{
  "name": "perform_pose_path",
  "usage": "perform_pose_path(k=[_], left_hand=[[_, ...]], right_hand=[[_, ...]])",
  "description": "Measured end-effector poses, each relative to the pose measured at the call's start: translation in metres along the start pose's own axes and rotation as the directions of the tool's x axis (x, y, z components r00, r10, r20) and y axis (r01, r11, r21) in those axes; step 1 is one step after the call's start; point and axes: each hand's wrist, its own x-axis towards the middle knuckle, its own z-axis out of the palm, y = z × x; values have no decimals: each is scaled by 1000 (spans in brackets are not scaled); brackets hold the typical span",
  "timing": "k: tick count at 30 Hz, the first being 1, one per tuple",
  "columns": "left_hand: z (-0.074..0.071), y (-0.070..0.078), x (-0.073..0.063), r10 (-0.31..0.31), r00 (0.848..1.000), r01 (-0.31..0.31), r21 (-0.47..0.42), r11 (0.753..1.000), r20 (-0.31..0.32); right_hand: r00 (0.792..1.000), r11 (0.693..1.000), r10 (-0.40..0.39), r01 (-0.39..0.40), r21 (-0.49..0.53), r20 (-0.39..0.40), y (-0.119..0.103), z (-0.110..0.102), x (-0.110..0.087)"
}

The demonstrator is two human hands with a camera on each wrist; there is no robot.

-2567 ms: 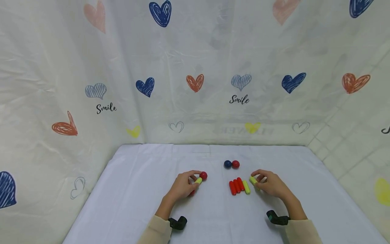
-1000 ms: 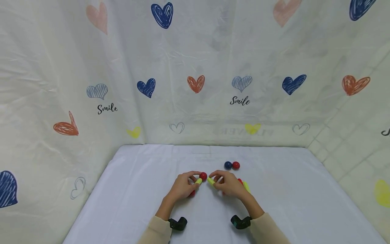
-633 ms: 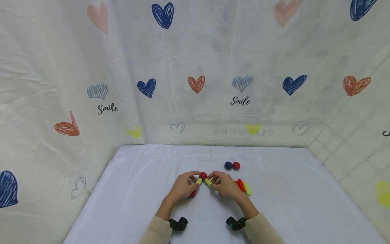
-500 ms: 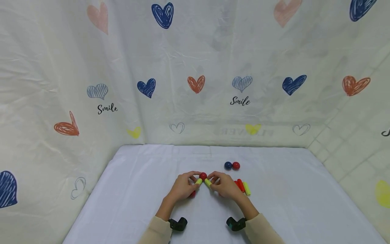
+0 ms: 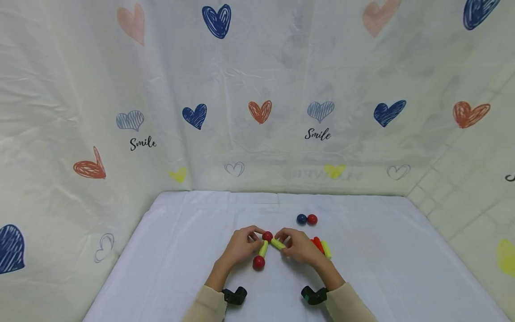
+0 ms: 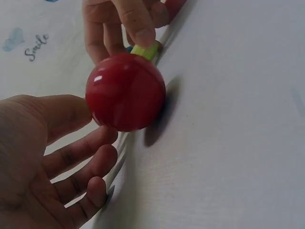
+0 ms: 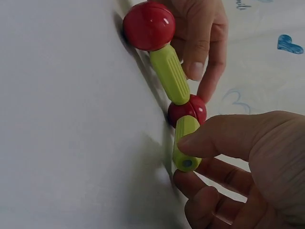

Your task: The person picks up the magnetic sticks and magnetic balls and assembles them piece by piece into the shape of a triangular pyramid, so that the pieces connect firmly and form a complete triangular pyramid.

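A yellow-green magnetic stick (image 5: 263, 248) joins a near red ball (image 5: 259, 263) to a far red ball (image 5: 267, 236) on the white cloth. Beside it my left hand (image 5: 242, 243) rests with loose fingers, the index tip at the far ball and the thumb alongside the stick. My right hand (image 5: 298, 246) pinches a second yellow-green stick (image 7: 187, 138) between thumb and fingers. One end of this stick meets the far ball, while a grey disc shows in its free end. In the left wrist view the near ball (image 6: 126, 93) hides the left thumb's tip.
Behind the right hand lie red sticks (image 5: 318, 244) and another yellow-green stick (image 5: 326, 249), partly covered by the hand. A dark blue ball (image 5: 301, 219) and a red ball (image 5: 312, 219) sit together farther back. A heart-printed curtain (image 5: 257, 147) hangs behind the table.
My right hand brought its stick leftward to the far red ball. The left hand's grip loosened, and the joined stick and balls shifted slightly toward me, uncovering the near ball.
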Motion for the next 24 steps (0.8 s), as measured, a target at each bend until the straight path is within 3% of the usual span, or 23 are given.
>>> perform_pose_path(k=[10,24], left_hand=[[-1,-4,2,30,999,-30,4,1000,-22],[-1,-5,1,38,999,-39,47,998,25]], right_hand=[[995,996,-83,84,-14,53,3,-5,-1],[994,996,-94,94,9,62,4,-5,1]])
